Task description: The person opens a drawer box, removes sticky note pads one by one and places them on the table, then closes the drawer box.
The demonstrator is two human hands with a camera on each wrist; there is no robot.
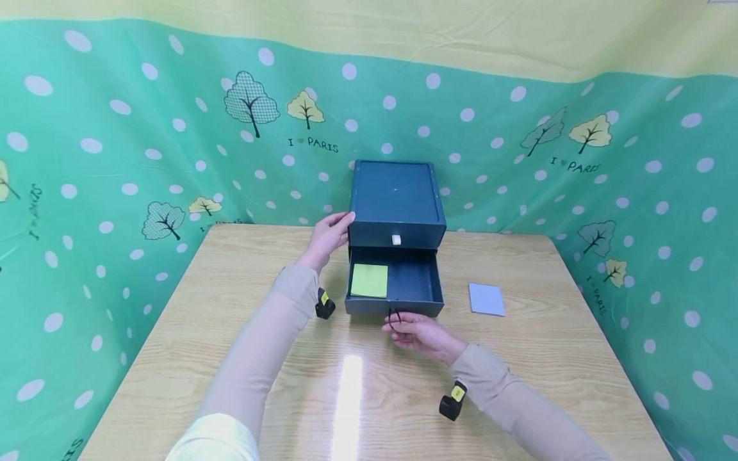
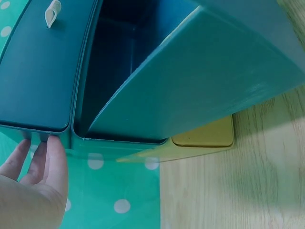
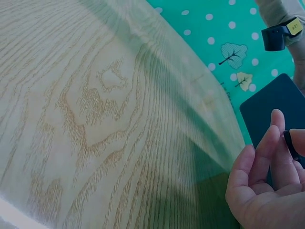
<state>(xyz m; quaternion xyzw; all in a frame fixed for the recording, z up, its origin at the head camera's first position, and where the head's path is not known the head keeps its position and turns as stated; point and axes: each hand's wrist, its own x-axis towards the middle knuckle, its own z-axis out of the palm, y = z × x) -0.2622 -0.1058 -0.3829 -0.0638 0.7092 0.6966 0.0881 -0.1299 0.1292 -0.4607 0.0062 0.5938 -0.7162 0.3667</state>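
Note:
A dark blue drawer cabinet [image 1: 394, 192] stands at the back of the table. Its top drawer is closed and has a white loop pull [image 1: 396, 240]. Below it a drawer [image 1: 414, 282] is pulled out, with a yellow-green sticky note pad [image 1: 369, 280] lying in its left part. My right hand [image 1: 423, 334] pinches the black loop pull [image 3: 289, 143] on that drawer's front between thumb and finger. With extended fingers, my left hand [image 1: 328, 237] touches the cabinet's left side near the top drawer; in the left wrist view its fingertips [image 2: 55, 143] press that side.
A light blue sticky note pad [image 1: 487, 299] lies on the wooden table [image 1: 519, 378] right of the cabinet. Beneath the open drawer a yellow drawer front [image 2: 205, 136] shows. A green dotted curtain [image 1: 190, 147] hangs around the table. Each wrist wears a black camera [image 1: 452, 403].

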